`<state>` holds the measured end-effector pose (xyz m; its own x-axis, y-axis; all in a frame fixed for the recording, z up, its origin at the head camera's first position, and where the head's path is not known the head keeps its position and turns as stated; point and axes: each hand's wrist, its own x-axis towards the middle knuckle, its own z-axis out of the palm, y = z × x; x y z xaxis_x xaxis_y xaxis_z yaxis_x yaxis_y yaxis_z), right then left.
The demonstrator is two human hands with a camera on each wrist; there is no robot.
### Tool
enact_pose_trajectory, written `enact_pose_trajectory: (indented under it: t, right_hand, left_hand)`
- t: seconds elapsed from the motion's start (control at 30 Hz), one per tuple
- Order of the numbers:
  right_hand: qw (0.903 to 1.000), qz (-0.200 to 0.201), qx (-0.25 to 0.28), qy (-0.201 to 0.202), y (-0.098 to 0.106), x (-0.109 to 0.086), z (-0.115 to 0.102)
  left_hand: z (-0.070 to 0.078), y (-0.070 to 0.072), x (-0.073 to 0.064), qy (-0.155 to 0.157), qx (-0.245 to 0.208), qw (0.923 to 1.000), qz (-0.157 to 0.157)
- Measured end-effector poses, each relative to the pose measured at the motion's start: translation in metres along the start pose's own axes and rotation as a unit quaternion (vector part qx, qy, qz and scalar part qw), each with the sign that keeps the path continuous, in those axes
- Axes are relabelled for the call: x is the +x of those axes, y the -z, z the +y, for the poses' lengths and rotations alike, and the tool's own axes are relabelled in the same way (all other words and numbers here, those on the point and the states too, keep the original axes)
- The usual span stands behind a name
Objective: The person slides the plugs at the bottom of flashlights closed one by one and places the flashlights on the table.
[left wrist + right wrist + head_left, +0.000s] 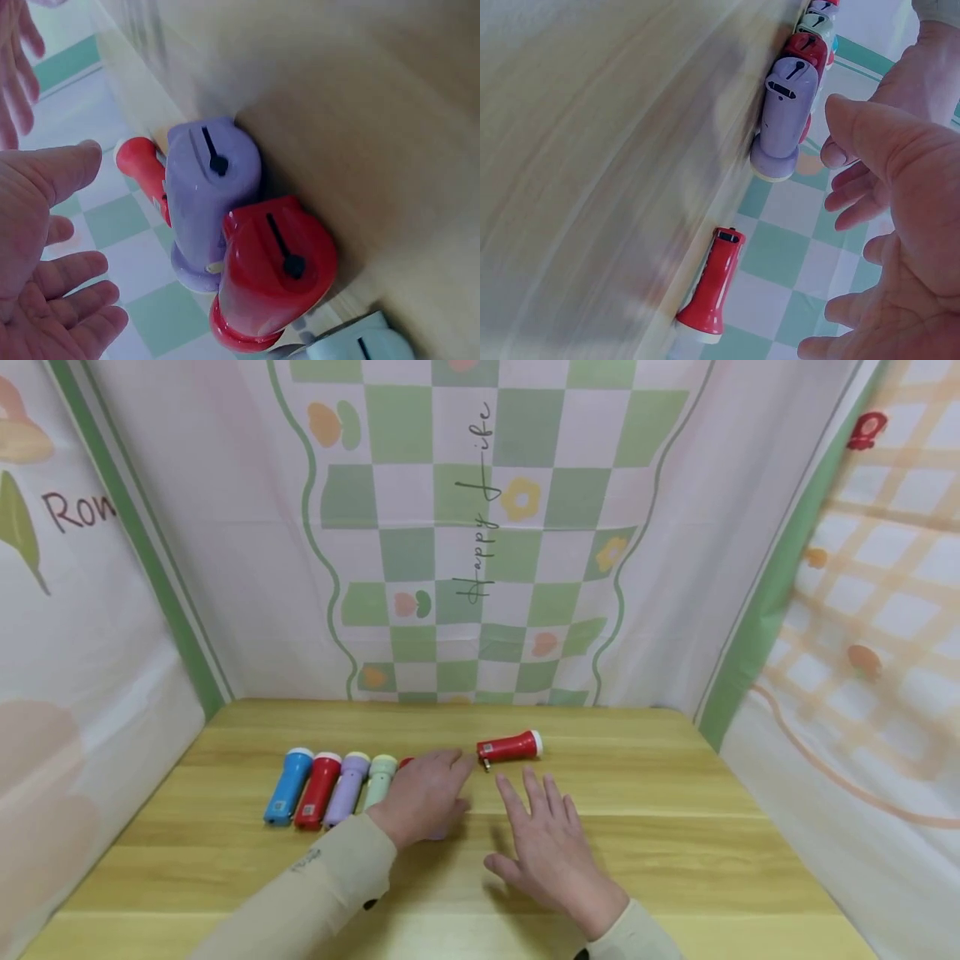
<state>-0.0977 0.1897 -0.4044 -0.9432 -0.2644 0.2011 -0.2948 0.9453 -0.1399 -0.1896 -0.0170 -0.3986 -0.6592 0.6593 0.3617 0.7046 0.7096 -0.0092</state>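
Observation:
Flashlights lie side by side in a row on the wooden table: blue [290, 785], red [318, 789], purple [348, 789] and pale green [381, 777]. My left hand [426, 795] is over the row's right end, fingers extended and holding nothing. It largely hides another red flashlight [277, 270] and the purple flashlight [214, 195] at the end, which show in the left wrist view. Beyond my hands, a single red flashlight [513, 747] lies apart, its white head to the right and a small metal piece by its tail. My right hand [551, 852] is spread, palm down, nearer than it, gripping nothing.
The wooden table [712, 860] reaches back to a hanging cloth [525, 556] with green checks and lettering. Printed cloth walls also stand at the left [97, 693] and the right [847, 693].

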Motion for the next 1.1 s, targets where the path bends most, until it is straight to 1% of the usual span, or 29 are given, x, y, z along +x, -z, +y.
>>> enact_pose_trajectory:
  t: [0.1,0.23,0.37,0.57,0.67,0.87,1.03,1.1]
  right_hand:
    - [1.0000,-0.007,0.004,-0.003,0.001,-0.001,0.000]
    - [0.9999,-0.012,0.005,-0.005,0.001,-0.001,0.002]
    - [1.0000,-0.007,0.002,-0.003,0.000,-0.002,0.003]
    - [1.0000,-0.005,0.003,-0.004,0.000,-0.003,0.005]
    - [0.9999,-0.011,0.003,-0.007,0.000,-0.003,0.005]
    - [0.9997,-0.021,0.005,-0.012,0.001,-0.003,0.005]
    - [0.9996,-0.022,0.006,-0.015,0.001,-0.005,0.006]
    - [0.9996,-0.024,0.006,-0.017,0.001,-0.006,0.006]
  left_hand:
    - [-0.002,0.001,0.005,0.008,-0.002,0.9994,-0.033]
    - [-0.005,0.002,0.012,0.010,0.002,0.9973,-0.072]
    - [-0.007,0.001,0.020,0.011,0.006,0.9948,-0.101]
    - [-0.007,-0.002,0.034,0.005,0.013,0.9925,-0.122]
    - [-0.005,-0.004,0.041,0.010,0.012,0.9906,-0.136]
    - [-0.001,-0.012,0.055,0.026,0.019,0.9856,-0.166]
    - [0.000,-0.019,0.063,0.045,0.014,0.9836,-0.174]
    - [0.000,-0.021,0.067,0.048,0.014,0.9833,-0.175]
